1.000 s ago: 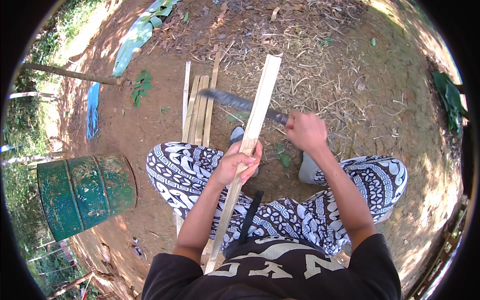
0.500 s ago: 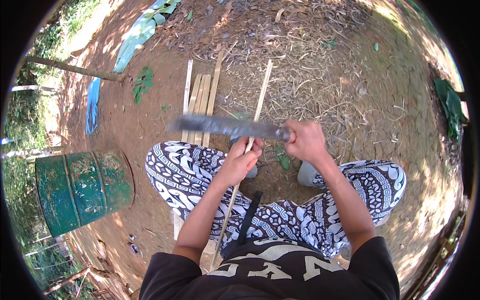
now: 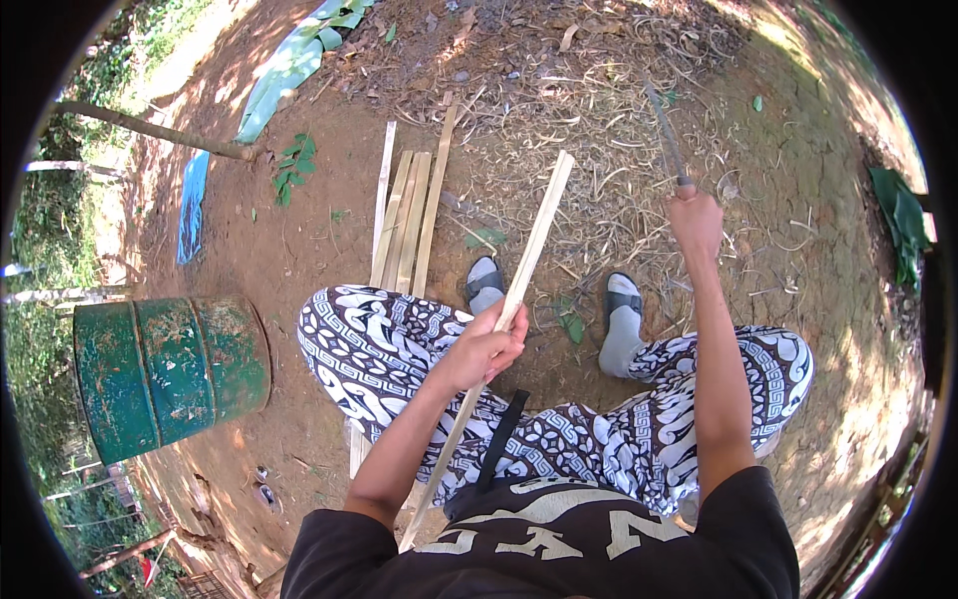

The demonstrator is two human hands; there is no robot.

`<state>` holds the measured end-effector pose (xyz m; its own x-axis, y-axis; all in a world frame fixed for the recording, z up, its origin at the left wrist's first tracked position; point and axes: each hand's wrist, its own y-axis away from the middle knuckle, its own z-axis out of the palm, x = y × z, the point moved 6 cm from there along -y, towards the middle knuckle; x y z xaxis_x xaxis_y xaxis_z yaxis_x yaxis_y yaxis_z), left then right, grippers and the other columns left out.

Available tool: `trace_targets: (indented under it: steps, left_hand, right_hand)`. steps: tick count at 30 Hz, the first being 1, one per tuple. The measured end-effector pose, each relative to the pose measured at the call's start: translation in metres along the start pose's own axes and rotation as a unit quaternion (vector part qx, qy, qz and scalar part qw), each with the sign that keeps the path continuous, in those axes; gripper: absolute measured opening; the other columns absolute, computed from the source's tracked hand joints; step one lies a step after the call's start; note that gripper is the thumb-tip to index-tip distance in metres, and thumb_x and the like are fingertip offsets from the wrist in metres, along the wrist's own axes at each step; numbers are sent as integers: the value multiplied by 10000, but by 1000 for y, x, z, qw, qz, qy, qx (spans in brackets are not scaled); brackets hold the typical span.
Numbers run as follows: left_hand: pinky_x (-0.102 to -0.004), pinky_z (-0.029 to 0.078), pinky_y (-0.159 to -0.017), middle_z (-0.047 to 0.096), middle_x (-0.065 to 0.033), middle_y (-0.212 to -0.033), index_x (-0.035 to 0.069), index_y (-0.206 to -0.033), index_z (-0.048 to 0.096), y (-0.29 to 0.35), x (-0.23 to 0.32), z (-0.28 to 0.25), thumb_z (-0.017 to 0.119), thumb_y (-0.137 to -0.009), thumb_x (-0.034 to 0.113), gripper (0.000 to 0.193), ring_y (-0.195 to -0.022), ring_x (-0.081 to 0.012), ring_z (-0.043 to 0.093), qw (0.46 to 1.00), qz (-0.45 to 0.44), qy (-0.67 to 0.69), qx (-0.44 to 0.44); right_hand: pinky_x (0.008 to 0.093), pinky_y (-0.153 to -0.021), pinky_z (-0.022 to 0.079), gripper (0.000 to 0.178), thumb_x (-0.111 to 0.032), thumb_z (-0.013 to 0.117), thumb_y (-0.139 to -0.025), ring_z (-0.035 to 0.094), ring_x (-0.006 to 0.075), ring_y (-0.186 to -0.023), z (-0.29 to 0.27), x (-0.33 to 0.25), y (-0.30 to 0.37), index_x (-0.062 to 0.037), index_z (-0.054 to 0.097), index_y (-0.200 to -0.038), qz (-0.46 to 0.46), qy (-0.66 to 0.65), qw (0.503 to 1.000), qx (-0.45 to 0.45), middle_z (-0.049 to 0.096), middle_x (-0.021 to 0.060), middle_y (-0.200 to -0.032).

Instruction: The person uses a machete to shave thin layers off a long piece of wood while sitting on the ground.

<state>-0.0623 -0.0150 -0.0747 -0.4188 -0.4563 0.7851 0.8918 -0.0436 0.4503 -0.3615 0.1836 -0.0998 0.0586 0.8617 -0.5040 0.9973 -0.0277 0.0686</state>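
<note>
My left hand [image 3: 485,346] is closed around the middle of a long pale wooden strip [image 3: 535,236], possibly split bamboo. The strip slants from beside my left hip up and away over the ground. In my right hand [image 3: 696,222], held out to the far right, is the handle of a machete [image 3: 665,132]. Its blade points away from me, seen nearly edge-on and clear of the strip. Several similar flat strips [image 3: 407,215] lie side by side on the ground beyond my left knee.
A rusty green metal drum [image 3: 172,371] lies at the left. Behind it are a blue plastic piece [image 3: 192,208], a thin trunk [image 3: 155,129] and a long green leaf [image 3: 282,82]. Curly shavings [image 3: 609,130] litter the dirt ahead. My sandalled feet [image 3: 623,299] rest between my bent knees.
The machete has swung from across the strip out to the far right, its blade turning to point away. My left hand still grips the strip, which has tilted farther right.
</note>
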Motion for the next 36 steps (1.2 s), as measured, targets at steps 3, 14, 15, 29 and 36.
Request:
trace_targets:
  steps: [3, 14, 15, 29, 36]
  left_hand:
    - [-210, 312, -331, 438, 6, -694, 25, -1069, 463, -14, 13, -6, 489, -893, 61, 182, -406, -46, 352, 999, 38, 8, -5]
    - [-255, 440, -366, 551, -64, -702, -41, -1216, 492, -15, 42, -12, 344, -1070, 393, 481, -440, -152, 544, 996, 71, 6, 49]
    - [-258, 436, -359, 542, -63, -693, -32, -1211, 492, -14, 42, -11, 342, -1074, 381, 460, -428, -151, 536, 996, 70, 15, 46]
    - [-245, 356, -312, 396, -11, -600, 4, -1041, 504, -5, 28, -4, 281, -1093, 322, 392, -337, -97, 397, 991, 55, -80, 92]
    - [-268, 370, -298, 378, -34, -532, -9, -1042, 514, 2, 27, -10, 220, -1089, 388, 496, -310, -149, 398, 998, 44, 43, 28]
  right_hand:
    - [494, -745, 513, 248, -200, 612, -816, 685, 396, -762, 9, 11, 10, 38, 680, -825, -16, -83, 996, 4, 674, 254, -755]
    - [433, -544, 490, 91, -127, 637, -709, 614, 339, -540, 16, -76, 129, -48, 598, -733, -324, -198, 913, -145, 614, 144, -607]
    - [439, -541, 490, 91, -122, 640, -694, 612, 343, -543, 15, -81, 137, -53, 589, -726, -359, -178, 905, -140, 611, 139, -605]
    - [467, -603, 520, 132, -143, 655, -726, 662, 328, -617, 34, -65, 105, -76, 650, -840, -374, 8, 923, -92, 653, 119, -644]
    - [446, -616, 532, 218, -200, 588, -846, 682, 294, -625, -8, -2, 7, -6, 685, -823, -43, -22, 996, 72, 663, 177, -665]
